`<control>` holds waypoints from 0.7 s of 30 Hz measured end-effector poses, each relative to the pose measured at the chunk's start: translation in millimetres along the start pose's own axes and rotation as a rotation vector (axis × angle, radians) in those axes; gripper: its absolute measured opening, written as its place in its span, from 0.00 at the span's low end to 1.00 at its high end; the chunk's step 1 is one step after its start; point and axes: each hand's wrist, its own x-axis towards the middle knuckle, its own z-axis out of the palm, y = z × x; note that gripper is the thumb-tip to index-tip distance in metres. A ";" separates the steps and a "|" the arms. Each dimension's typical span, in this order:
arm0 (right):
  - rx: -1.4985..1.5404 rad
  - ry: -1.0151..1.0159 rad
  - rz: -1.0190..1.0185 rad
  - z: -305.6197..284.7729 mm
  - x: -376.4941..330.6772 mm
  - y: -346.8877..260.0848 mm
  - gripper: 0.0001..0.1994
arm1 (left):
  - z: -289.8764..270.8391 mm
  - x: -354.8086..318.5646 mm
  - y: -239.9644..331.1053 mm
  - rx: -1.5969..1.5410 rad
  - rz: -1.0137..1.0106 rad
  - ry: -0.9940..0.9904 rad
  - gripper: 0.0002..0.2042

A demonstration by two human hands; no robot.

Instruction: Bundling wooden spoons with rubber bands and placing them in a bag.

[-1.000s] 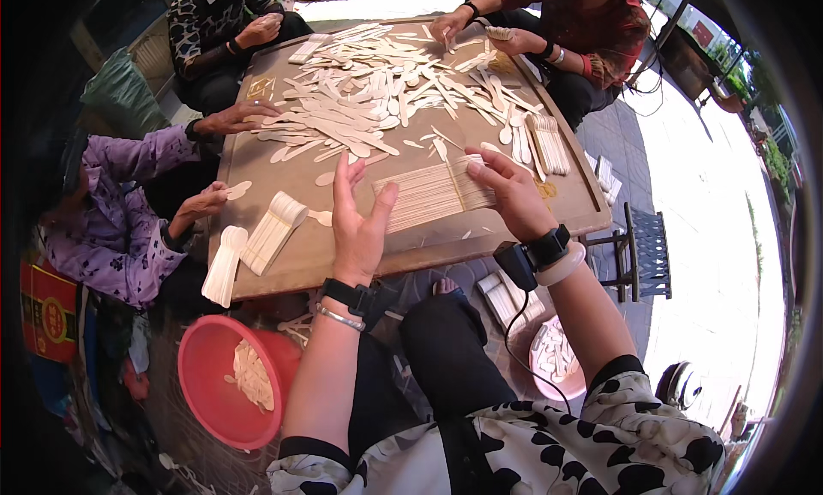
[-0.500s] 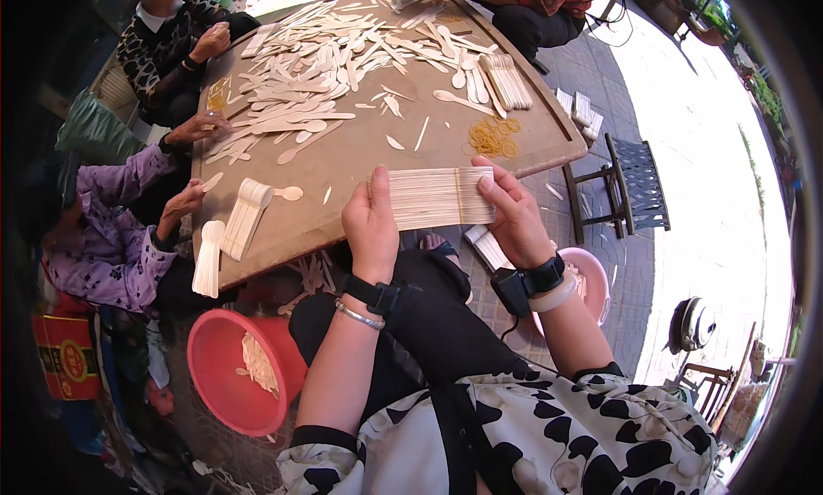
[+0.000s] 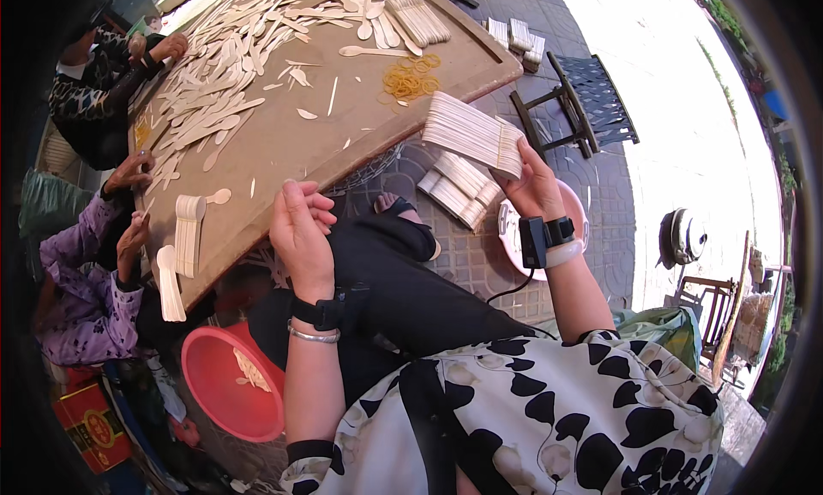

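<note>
My right hand [image 3: 533, 180] grips one end of a banded bundle of wooden spoons [image 3: 471, 133], out past the table's near right edge. Beneath it, more bundles of spoons [image 3: 461, 191] lie on the paved ground. My left hand [image 3: 302, 234] is empty, its fingers loosely bent and apart, by the near edge of the brown table [image 3: 283, 144]. On the tabletop, a loose heap of wooden spoons [image 3: 231, 66] spreads across the far left. A pile of yellow rubber bands [image 3: 411, 78] and a row of spoons [image 3: 417, 19] lie toward the right corner.
At the left, a co-worker in a purple sleeve [image 3: 73, 264] sits near two stacks of spoons [image 3: 187, 234]; another person [image 3: 103, 92] sits farther back. A red bucket [image 3: 195, 379] and a pink basin [image 3: 576, 205] flank my legs. A folding stool [image 3: 587, 101] stands at the right.
My left hand has let go of the spoon bundle and moved left. My right hand has carried it rightward, over the bundles on the ground. The view has turned right.
</note>
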 end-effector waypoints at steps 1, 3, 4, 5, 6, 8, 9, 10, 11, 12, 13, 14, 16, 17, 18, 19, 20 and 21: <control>-0.017 0.080 -0.049 -25.0 -0.7 -12.7 0.20 | 2.9 -2.2 -4.7 -0.002 -0.009 -0.025 0.22; -0.034 0.158 -0.090 -69.6 -1.1 -23.3 0.20 | -1.8 -8.4 -10.9 -0.007 -0.053 -0.066 0.16; -0.088 0.217 -0.084 -90.6 -4.6 -26.0 0.19 | -2.5 -13.2 -15.0 -0.011 -0.061 -0.073 0.16; -0.140 0.270 -0.074 -105.5 -5.6 -21.9 0.19 | -5.1 -17.8 -18.7 0.004 -0.029 -0.072 0.13; -0.174 0.268 -0.072 -119.7 -3.9 -14.0 0.22 | -7.3 -21.0 -21.3 0.020 0.004 -0.070 0.10; -0.155 0.385 0.023 -172.8 12.5 8.2 0.21 | -9.1 -25.0 -23.3 -0.036 -0.014 -0.090 0.06; -0.173 0.431 0.025 -165.9 17.7 26.5 0.20 | -11.5 -25.1 -26.9 0.002 0.009 -0.090 0.06; -0.192 0.531 0.026 -175.4 28.0 41.0 0.20 | -10.0 -24.1 -28.5 0.029 0.034 -0.101 0.06; -0.252 0.563 0.052 -202.0 42.1 54.3 0.20 | -7.1 -23.1 -28.8 0.025 0.030 -0.108 0.06; -0.312 0.593 0.086 -222.7 53.1 66.0 0.20 | -5.7 -22.7 -29.4 0.046 0.031 -0.122 0.06; -0.326 0.643 0.141 -216.2 60.2 86.8 0.19 | -9.2 -23.0 -31.1 0.086 0.031 -0.121 0.06; -0.343 0.699 0.177 -212.6 65.0 98.5 0.19 | -8.3 -22.9 -29.5 0.091 0.029 -0.119 0.06; -0.198 0.626 0.183 -256.0 78.3 130.1 0.16 | -3.1 -23.2 -26.4 0.129 0.027 -0.116 0.06; -0.245 0.656 0.158 -288.2 81.7 135.8 0.15 | 2.1 -22.1 -24.4 0.108 0.021 -0.132 0.06; -0.289 0.677 0.147 -308.4 83.6 142.4 0.14 | 2.5 -21.6 -22.9 0.110 0.014 -0.151 0.06; -0.219 0.716 0.119 -291.7 81.1 153.3 0.13 | 0.7 -22.1 -22.4 0.130 0.005 -0.163 0.06; -0.218 0.721 0.127 -309.7 82.8 160.2 0.13 | 1.5 -22.4 -23.8 0.135 -0.003 -0.163 0.06; -0.260 0.722 0.189 -314.9 81.0 159.7 0.17 | 3.7 -22.8 -25.5 0.134 0.011 -0.143 0.06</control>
